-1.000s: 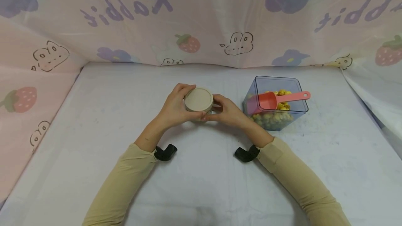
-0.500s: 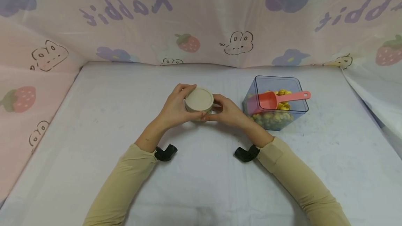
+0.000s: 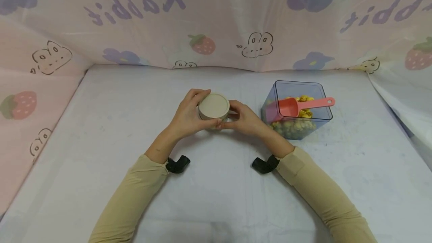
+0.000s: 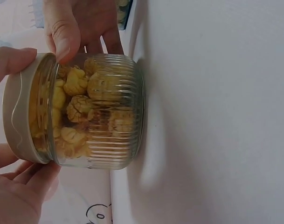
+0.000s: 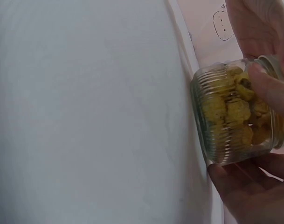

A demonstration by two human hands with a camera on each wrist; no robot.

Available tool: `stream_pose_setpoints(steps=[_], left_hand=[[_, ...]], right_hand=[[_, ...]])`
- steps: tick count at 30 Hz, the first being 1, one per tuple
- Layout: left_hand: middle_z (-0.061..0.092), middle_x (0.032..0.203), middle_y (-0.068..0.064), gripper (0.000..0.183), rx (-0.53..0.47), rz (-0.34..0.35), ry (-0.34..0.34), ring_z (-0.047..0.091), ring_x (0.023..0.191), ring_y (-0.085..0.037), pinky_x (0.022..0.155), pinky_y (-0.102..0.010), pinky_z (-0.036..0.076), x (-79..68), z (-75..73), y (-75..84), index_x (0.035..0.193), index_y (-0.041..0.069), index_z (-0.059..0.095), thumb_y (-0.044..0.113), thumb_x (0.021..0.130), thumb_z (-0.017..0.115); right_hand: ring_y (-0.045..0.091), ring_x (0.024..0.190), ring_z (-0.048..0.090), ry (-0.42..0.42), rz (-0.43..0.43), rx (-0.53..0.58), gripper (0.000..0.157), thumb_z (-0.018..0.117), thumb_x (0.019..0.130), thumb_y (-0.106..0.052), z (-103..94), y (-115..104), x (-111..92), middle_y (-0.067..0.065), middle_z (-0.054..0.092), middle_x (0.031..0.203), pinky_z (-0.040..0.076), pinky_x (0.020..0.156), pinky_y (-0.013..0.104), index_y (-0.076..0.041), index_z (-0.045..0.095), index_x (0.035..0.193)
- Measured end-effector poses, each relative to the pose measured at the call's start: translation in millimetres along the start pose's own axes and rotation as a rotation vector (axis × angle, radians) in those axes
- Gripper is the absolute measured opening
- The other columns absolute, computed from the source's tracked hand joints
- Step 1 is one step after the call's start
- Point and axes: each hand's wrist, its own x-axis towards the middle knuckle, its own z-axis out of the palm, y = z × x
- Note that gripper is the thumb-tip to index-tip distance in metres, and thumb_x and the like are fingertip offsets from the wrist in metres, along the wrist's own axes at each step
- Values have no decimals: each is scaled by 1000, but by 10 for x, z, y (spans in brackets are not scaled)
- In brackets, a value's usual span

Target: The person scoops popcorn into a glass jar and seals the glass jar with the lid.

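A ribbed glass jar (image 4: 97, 112) of yellow popcorn stands upright on the white table, a beige lid (image 3: 214, 106) on its mouth. My left hand (image 3: 186, 117) grips the lid, thumb on the near side and fingers behind. Lower down, my right hand (image 3: 249, 120) holds the glass body from the right, its thumb pressed along the side. In the right wrist view, popcorn shows through the glass jar (image 5: 230, 112) between the fingers. The head view hides most of the body behind the hands and lid.
To the right, beside my right forearm, stands a clear bluish square container (image 3: 270, 102) partly filled with popcorn (image 3: 293, 128). A pink scoop (image 3: 303, 105) lies in it, handle sticking out over the right rim. A printed curtain (image 3: 219, 18) borders the white table (image 3: 216, 198) behind.
Both hands keep the same hold on the jar and lid, with hardly any visible movement. The head view has shifted very slightly.
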Motion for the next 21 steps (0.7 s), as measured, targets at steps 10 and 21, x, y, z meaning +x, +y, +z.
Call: stream_pose_setpoints(steps=[10, 21], left_hand=[[44, 132, -14, 86, -11, -23, -13, 47, 117, -28, 100, -45, 42, 9, -11, 13, 141, -2, 43, 27, 72, 84], [43, 134, -15, 87, -15, 5, -16, 46, 123, -29, 105, -45, 40, -16, -12, -26, 143, -2, 41, 22, 72, 85]], right_hand=[[34, 131, 45, -3, -2, 6, 66, 80, 74, 0, -6, -12, -12, 18, 49, 135, 38, 109, 44, 1, 50, 133], [33, 130, 45, -15, -20, 26, 66, 79, 74, 2, 2, -10, -17, 19, 49, 134, 39, 109, 42, 2, 49, 133]])
